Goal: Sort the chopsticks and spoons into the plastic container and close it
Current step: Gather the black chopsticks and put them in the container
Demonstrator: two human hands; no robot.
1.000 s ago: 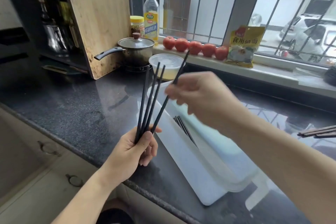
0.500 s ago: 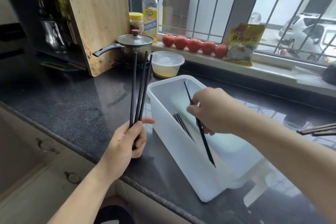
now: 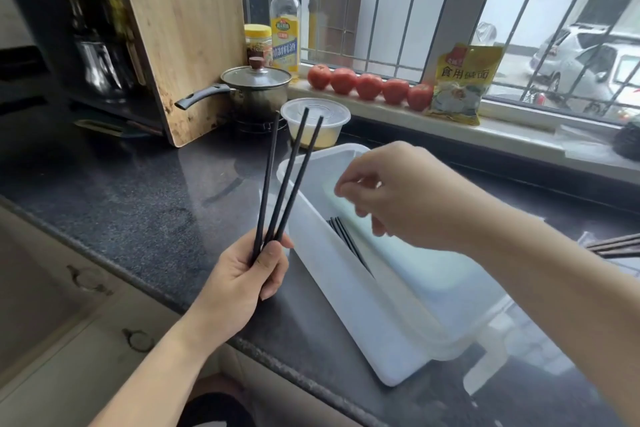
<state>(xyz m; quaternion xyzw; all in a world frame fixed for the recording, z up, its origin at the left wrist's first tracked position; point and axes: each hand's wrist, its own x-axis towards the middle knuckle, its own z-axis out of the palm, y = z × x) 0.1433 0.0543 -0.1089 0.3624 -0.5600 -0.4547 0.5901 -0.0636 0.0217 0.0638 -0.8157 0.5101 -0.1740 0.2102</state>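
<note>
Three black chopsticks (image 3: pixel 287 180) stand fanned in my left hand (image 3: pixel 242 274), gripped at their lower ends. My right hand (image 3: pixel 391 198) hovers over the open plastic container (image 3: pixel 346 295), fingers loosely curled, holding nothing. Several chopsticks (image 3: pixel 346 239) already lie inside. More sticks (image 3: pixel 614 246) wait at far right, possibly chopsticks. No spoons visible; closing not yet done.

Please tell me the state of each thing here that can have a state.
White plastic container: open, some chopsticks inside.
Three black chopsticks: held upright.
Left hand: grips them.
Right hand: empty, over container.
Steel pot: lid on.
Round clear tub: lidded.
</note>
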